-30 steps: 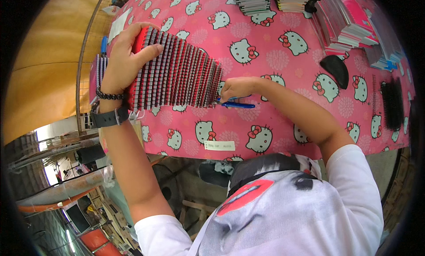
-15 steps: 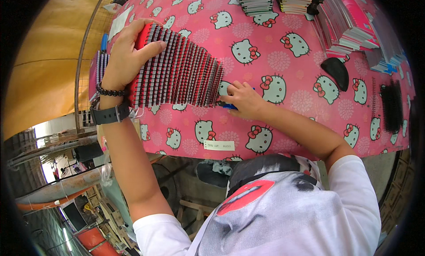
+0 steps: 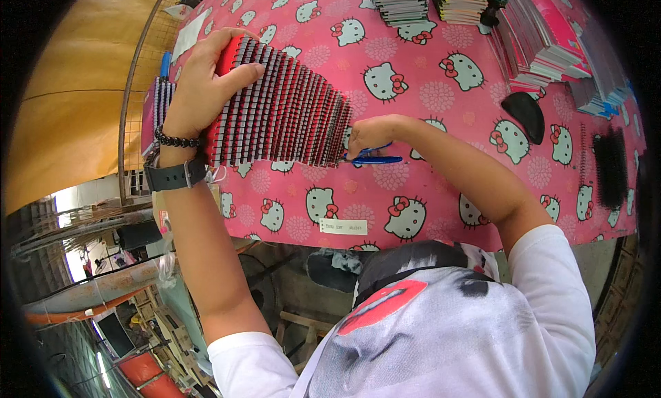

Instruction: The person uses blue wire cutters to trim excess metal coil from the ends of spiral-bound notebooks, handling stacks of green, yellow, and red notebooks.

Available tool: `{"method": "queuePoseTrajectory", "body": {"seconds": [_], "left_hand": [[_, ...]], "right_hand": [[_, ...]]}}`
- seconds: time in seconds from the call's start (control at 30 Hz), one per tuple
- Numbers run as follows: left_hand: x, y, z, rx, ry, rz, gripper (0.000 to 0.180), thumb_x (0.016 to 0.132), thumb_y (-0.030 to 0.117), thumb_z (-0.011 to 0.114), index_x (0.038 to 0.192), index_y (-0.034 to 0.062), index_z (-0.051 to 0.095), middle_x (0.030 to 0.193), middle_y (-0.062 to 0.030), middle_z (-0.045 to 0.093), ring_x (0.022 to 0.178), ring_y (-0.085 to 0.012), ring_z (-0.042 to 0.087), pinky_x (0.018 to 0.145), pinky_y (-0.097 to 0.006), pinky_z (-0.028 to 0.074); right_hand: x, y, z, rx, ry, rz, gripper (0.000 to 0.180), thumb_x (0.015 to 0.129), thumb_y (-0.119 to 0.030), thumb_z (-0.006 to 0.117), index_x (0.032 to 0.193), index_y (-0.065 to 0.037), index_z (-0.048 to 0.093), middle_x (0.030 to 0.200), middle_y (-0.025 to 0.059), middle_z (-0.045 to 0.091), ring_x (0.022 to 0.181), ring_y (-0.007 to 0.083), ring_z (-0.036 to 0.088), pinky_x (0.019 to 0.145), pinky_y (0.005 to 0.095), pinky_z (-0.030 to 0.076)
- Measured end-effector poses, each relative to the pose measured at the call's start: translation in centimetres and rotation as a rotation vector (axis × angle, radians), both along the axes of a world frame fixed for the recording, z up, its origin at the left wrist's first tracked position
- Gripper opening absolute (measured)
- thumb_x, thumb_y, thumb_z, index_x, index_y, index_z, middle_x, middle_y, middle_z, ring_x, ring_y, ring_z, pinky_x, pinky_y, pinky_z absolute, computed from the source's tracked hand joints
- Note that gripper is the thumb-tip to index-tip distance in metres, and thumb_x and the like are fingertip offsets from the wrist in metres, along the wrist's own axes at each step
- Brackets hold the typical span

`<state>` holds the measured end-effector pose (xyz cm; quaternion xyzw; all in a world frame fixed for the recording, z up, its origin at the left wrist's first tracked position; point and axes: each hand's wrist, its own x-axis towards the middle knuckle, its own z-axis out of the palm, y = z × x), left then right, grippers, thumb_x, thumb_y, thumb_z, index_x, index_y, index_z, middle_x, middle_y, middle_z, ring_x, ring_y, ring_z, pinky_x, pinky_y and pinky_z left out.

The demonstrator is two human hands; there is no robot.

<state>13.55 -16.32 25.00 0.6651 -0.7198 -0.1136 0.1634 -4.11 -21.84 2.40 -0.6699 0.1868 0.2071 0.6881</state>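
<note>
A row of red-covered notebooks with dark wire spines [image 3: 275, 109] stands fanned on the table, spines up. My left hand [image 3: 213, 81] grips its left end, thumb over the spines and fingers round the far side. By the row's right end, my right hand [image 3: 372, 133] is closed with fingers curled down against the last notebooks. Its fingertips are partly hidden, so what they pinch does not show. A pair of blue-handled pliers [image 3: 377, 160] lies just below that hand, handles pointing right and jaws beside the row.
Stacks of notebooks [image 3: 399, 5] and pink-covered books [image 3: 544, 36] line the far right of the pink patterned table. A black rounded object [image 3: 523, 116] and a bundle of black wire spines [image 3: 609, 165] lie at right. A white paper strip [image 3: 343, 226] sits near the front edge.
My right hand has turned and drawn in its fingers at the row's right end, uncovering more of the blue pliers' handles. My left hand keeps its grip on the notebooks.
</note>
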Motion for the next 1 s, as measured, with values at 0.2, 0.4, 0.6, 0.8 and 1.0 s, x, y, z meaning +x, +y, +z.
{"method": "queuePoseTrajectory", "body": {"seconds": [0.2,0.4,0.6,0.8,1.0], "left_hand": [[0.7,-0.1,0.0,-0.016,0.007,-0.019,0.047,0.071,0.028,0.068,0.11,0.0021,0.057,0.098,-0.015,0.059,0.091,-0.0255,0.056,0.082,-0.033,0.043],[0.4,-0.2,-0.1,0.005,0.013,0.001,0.048,0.071,0.028,0.068,0.109,0.002,0.056,0.098,-0.0156,0.059,0.092,-0.0261,0.056,0.083,-0.033,0.043],[0.9,0.1,-0.3,-0.024,0.0,-0.018,0.045,0.071,0.028,0.068,0.107,0.0021,0.057,0.097,-0.0153,0.059,0.091,-0.0264,0.057,0.083,-0.034,0.043],[0.4,-0.3,-0.2,-0.013,-0.061,-0.073,0.034,0.079,0.019,0.064,0.108,0.0046,0.056,0.097,-0.003,0.055,0.091,-0.0126,0.05,0.083,-0.026,0.04],[1.4,0.4,0.7,-0.161,0.324,0.009,0.049,0.089,0.042,0.051,0.124,0.0067,0.051,0.121,-0.0094,0.053,0.115,-0.0178,0.046,0.1,-0.033,0.03]], "right_hand": [[-2.3,5.0,-2.0,-0.951,-0.35,-0.083,0.039,0.068,-0.031,0.07,0.103,-0.015,0.067,0.092,0.0098,0.06,0.092,0.0277,0.056,0.071,0.0423,0.047],[-2.9,7.1,-2.8,-1.189,-0.449,-0.158,0.042,0.066,-0.028,0.073,0.104,-0.013,0.063,0.096,0.0068,0.053,0.1,0.0244,0.048,0.071,0.0386,0.043],[-2.0,6.4,-3.1,-1.04,-0.522,-0.115,0.033,0.068,-0.025,0.07,0.096,-0.009,0.067,0.09,0.0093,0.057,0.094,0.026,0.053,0.072,0.0417,0.046],[3.5,-0.3,-2.5,-0.169,0.091,0.223,0.026,0.074,-0.024,0.065,0.091,-0.005,0.068,0.081,0.0154,0.065,0.079,0.0307,0.062,0.074,0.0425,0.05],[1.8,2.0,-0.6,-0.842,-0.186,0.285,0.029,0.071,-0.026,0.067,0.094,-0.007,0.065,0.088,0.0148,0.064,0.087,0.031,0.059,0.075,0.0471,0.047]]}}
